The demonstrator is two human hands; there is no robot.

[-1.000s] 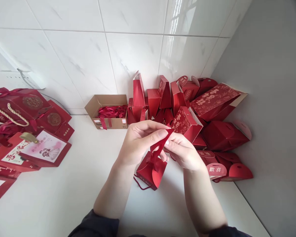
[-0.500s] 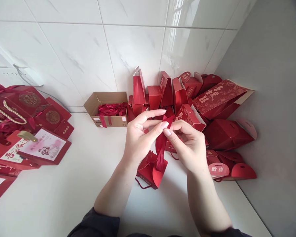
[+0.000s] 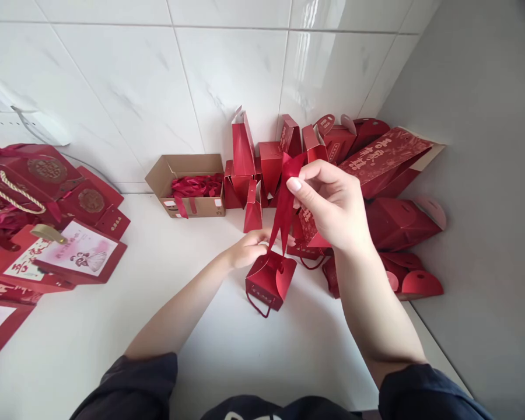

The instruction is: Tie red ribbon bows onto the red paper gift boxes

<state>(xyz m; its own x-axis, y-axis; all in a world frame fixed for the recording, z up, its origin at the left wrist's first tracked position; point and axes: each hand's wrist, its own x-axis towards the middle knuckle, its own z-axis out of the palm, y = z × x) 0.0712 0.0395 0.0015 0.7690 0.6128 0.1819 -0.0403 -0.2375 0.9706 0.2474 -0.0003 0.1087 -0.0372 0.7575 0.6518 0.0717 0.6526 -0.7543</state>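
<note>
A small red gift box [image 3: 269, 281] stands on the white table [image 3: 114, 326] in front of me. A dark red ribbon [image 3: 284, 204] runs up from the top of the box. My right hand [image 3: 332, 201] pinches the upper end of the ribbon and holds it taut above the box. My left hand [image 3: 247, 248] is low, resting against the far top edge of the box; its fingertips are partly hidden behind the ribbon and the box.
A heap of red folded gift boxes [image 3: 376, 175] fills the back right corner against the tiled wall. An open cardboard box [image 3: 188, 186] holds red ribbons. Red gift bags and cards [image 3: 48, 233] lie at the left. A grey wall [image 3: 485, 204] bounds the right side.
My right hand has lifted the ribbon high and pulled it straight. My left hand let go of the ribbon and dropped to the box. The box moved slightly away from me.
</note>
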